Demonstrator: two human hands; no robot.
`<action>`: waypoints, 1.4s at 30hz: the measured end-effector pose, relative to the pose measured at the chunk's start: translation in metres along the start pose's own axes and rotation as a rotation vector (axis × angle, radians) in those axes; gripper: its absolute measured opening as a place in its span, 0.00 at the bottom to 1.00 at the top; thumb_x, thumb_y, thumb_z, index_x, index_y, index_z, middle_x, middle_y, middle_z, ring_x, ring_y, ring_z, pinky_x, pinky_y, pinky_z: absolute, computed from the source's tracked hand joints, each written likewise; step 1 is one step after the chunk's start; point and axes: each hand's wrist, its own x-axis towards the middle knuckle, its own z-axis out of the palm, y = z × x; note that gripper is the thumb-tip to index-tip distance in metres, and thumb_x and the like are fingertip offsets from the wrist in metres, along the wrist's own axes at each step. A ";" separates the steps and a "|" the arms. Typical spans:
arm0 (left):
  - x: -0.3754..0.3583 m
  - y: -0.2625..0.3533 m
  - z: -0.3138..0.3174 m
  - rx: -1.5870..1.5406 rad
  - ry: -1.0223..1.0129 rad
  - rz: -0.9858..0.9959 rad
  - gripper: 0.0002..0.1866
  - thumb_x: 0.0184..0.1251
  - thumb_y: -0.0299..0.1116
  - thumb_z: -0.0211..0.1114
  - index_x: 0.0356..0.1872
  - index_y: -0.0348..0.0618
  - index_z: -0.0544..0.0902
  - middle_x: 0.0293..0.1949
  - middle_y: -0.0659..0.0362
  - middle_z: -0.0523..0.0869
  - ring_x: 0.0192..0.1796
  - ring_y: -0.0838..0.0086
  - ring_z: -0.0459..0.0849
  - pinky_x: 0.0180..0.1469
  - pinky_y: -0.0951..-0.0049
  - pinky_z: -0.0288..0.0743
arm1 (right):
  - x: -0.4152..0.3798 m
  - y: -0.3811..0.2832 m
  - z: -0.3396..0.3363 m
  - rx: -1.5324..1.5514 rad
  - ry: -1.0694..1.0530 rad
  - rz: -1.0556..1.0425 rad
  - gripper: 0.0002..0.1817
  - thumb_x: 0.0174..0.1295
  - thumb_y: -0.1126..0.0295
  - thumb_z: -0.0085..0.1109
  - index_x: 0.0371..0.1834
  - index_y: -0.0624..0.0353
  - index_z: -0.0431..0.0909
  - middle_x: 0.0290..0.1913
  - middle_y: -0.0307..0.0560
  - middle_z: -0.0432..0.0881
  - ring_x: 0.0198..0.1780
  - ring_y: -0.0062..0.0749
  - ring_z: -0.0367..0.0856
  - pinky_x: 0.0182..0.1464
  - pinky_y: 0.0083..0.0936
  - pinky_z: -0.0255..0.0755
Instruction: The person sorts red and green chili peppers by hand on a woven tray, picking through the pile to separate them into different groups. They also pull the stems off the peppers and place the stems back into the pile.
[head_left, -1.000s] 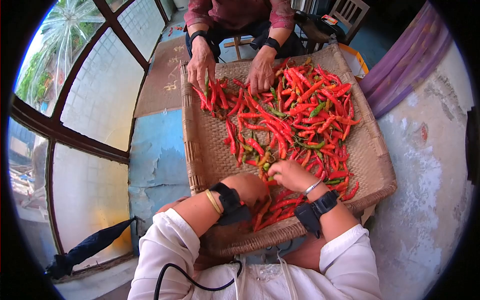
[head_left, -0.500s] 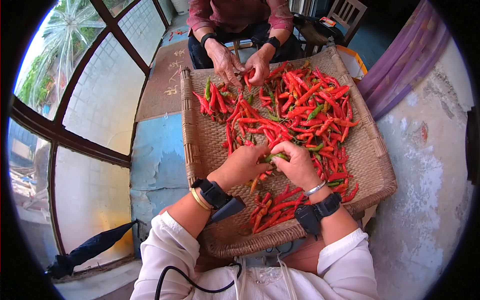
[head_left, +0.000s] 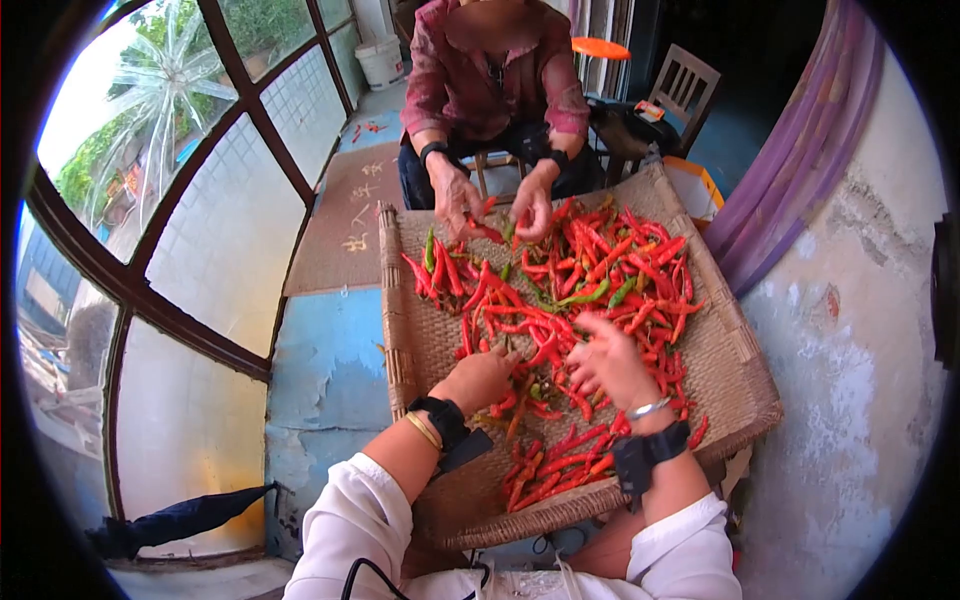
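Red chili peppers (head_left: 640, 262), with a few green ones (head_left: 588, 294) among them, lie spread over a woven tray (head_left: 430, 330) in front of me. My left hand (head_left: 474, 382) is closed low over the middle of the tray, its fingertips among the peppers. What it pinches, if anything, is hidden. To its right my right hand (head_left: 612, 368) hovers over the pile, fingers apart and slightly blurred, with nothing seen in it. A smaller group of red chilies (head_left: 560, 465) lies along the near edge, below both hands.
Across the tray a person in a red shirt (head_left: 470, 100) handles a chili with both hands (head_left: 530, 205). Windows (head_left: 220, 230) run along the left, near a folded dark umbrella (head_left: 180, 522). A rough wall (head_left: 830, 400) and a purple curtain (head_left: 800, 160) bound the right.
My hands have moved apart; the green chili between them is no longer seen there. My right hand has opened. The view has tilted up, showing more of the other person.
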 end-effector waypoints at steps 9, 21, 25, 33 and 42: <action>0.003 0.006 -0.030 0.148 -0.126 -0.100 0.06 0.53 0.33 0.56 0.30 0.48 0.81 0.28 0.57 0.82 0.32 0.63 0.82 0.32 0.64 0.76 | 0.001 0.032 0.018 -0.426 -0.040 -0.204 0.13 0.56 0.72 0.55 0.44 0.66 0.75 0.28 0.38 0.78 0.26 0.18 0.76 0.28 0.17 0.70; -0.004 0.045 -0.060 -0.102 0.062 0.124 0.09 0.51 0.38 0.61 0.31 0.47 0.80 0.27 0.57 0.80 0.31 0.61 0.80 0.32 0.65 0.74 | -0.006 0.028 0.030 -0.876 -0.040 -0.396 0.09 0.52 0.64 0.56 0.27 0.59 0.75 0.25 0.57 0.77 0.32 0.52 0.77 0.35 0.43 0.70; -0.004 0.031 -0.052 -0.089 0.143 0.111 0.12 0.51 0.40 0.62 0.35 0.48 0.78 0.27 0.56 0.80 0.32 0.60 0.80 0.31 0.63 0.74 | -0.006 0.024 0.008 -0.811 -0.177 -0.218 0.10 0.57 0.66 0.52 0.24 0.61 0.74 0.17 0.48 0.75 0.19 0.34 0.75 0.25 0.28 0.69; -0.012 0.034 -0.052 -0.004 -0.201 -0.065 0.13 0.50 0.37 0.61 0.35 0.42 0.79 0.32 0.51 0.80 0.37 0.57 0.79 0.40 0.61 0.73 | -0.005 -0.005 -0.039 0.221 0.136 -0.113 0.16 0.64 0.61 0.45 0.45 0.63 0.71 0.24 0.38 0.77 0.18 0.14 0.72 0.19 0.12 0.65; -0.002 0.034 -0.029 -0.140 -0.180 0.150 0.13 0.50 0.33 0.61 0.40 0.47 0.79 0.44 0.53 0.76 0.41 0.58 0.79 0.43 0.62 0.73 | 0.003 0.043 -0.016 -0.927 -0.264 -0.179 0.16 0.51 0.61 0.59 0.39 0.60 0.77 0.29 0.48 0.80 0.34 0.38 0.79 0.35 0.30 0.72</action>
